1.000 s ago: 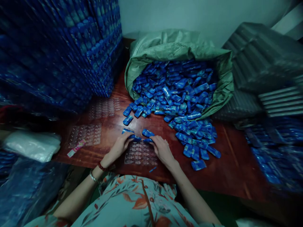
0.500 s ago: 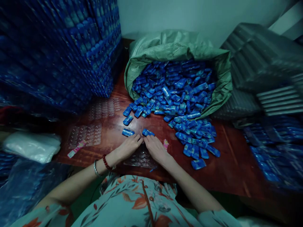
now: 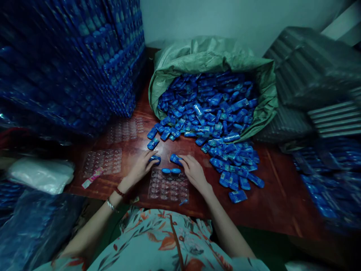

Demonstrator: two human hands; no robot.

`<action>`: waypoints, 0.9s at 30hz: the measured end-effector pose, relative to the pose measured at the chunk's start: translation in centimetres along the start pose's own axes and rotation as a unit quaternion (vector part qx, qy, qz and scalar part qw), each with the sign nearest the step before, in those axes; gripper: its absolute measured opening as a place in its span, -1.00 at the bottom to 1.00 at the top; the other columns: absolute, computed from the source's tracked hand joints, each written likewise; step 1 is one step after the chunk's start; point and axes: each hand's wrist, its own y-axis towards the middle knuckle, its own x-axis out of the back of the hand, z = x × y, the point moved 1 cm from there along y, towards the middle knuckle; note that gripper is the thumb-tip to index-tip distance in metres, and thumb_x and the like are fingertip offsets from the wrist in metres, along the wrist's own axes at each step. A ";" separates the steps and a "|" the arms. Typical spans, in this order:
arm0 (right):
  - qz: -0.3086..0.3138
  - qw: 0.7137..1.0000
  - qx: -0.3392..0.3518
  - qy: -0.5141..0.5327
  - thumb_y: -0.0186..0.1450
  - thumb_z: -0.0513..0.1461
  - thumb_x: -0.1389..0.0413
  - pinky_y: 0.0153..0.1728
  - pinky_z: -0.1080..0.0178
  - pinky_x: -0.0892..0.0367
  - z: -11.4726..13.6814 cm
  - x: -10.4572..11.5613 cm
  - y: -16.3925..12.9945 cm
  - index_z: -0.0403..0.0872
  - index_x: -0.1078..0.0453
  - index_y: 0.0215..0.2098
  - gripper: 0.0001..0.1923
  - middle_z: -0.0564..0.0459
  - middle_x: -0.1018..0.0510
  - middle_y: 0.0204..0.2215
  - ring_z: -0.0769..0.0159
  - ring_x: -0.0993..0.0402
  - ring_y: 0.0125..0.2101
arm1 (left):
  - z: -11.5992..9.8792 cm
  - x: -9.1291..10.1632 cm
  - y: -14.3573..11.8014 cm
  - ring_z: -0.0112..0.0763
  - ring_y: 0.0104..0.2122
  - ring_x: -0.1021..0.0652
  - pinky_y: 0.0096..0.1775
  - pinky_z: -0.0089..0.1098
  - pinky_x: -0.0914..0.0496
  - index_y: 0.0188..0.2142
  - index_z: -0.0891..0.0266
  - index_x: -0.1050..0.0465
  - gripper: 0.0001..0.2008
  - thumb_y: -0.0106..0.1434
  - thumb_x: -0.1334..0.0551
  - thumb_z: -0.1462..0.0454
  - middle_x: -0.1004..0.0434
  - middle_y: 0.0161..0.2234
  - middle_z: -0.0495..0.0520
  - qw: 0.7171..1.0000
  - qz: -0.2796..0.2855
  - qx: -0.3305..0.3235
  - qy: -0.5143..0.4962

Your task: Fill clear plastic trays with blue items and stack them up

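Observation:
My left hand (image 3: 142, 163) has its thumb and fingers around a small blue packet (image 3: 155, 160) on the table. To the right of it, my right hand (image 3: 194, 169) grips the near end of another blue packet (image 3: 175, 159) between thumb and fingers. Between my wrists lies a clear plastic tray (image 3: 169, 190) with rows of moulded hollows. Two small blue oblong pieces (image 3: 171, 171) sit side by side at the tray's far edge. Another blue packet (image 3: 152, 143) rests just beyond my left fingers.
A green woven sack (image 3: 194, 62) spills blue packets (image 3: 234, 162) onto the reddish table (image 3: 270, 195). More clear trays (image 3: 105, 161) lie at left with a pink strip (image 3: 93, 177). Tall blue stacks (image 3: 113, 64) stand left; grey stacked trays (image 3: 307, 67) stand right.
My hands have drawn apart from the middle, uncovering the two blue pieces at the tray's far edge. Each hand now holds a blue packet. The pink scrap beside my right hand is no longer visible.

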 end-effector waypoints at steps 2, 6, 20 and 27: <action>0.032 0.999 -0.006 -0.037 0.33 -0.23 0.01 -0.16 0.22 -0.27 -0.1 -0.3 1.9 0.01 -0.35 0.01 -0.72 -0.05 -0.46 -0.10 0.19 -0.38 -0.09 | 0.7 -0.1 1.3 -0.18 -0.05 -0.44 -0.04 -0.21 -0.35 0.03 0.19 -0.31 -0.66 0.24 -0.15 0.33 -0.40 -0.04 0.19 0.996 0.050 -0.003 0.068; 0.148 0.986 0.007 -0.081 0.18 -0.28 -0.19 -0.26 0.26 -0.28 0.2 -0.8 5.0 0.03 -0.34 -0.03 -0.62 -0.04 -0.47 -0.09 0.18 -0.44 -0.16 | 1.0 -0.1 3.6 -0.22 -0.26 -0.51 -0.26 -0.33 -0.38 -0.11 0.20 -0.39 -0.70 0.13 -0.20 0.41 -0.44 -0.15 0.17 0.969 0.191 0.003 0.154; -0.079 0.945 -0.060 0.312 0.26 -0.15 -0.10 -0.20 0.19 -0.42 -1.5 -0.2 -6.4 0.00 -0.35 -0.14 -0.79 0.03 -0.53 -0.25 0.25 -0.50 -0.26 | -4.9 0.0 -6.7 -0.39 -0.23 -0.51 -0.16 -0.40 -0.43 -0.13 0.21 -0.34 -0.84 0.32 -0.08 0.28 -0.48 -0.24 0.08 0.984 -0.104 0.051 -0.137; -0.080 0.985 0.138 0.072 0.32 -0.40 0.10 -0.19 0.17 -0.38 0.3 -2.2 -6.7 -0.07 -0.34 -0.01 -0.66 -0.09 -0.48 -0.21 0.24 -0.40 -0.19 | -4.7 -2.7 -5.5 -0.37 -0.14 -0.51 -0.16 -0.41 -0.47 0.01 0.23 -0.29 -0.72 0.37 0.04 0.37 -0.44 -0.15 0.15 0.993 -0.076 -0.091 0.026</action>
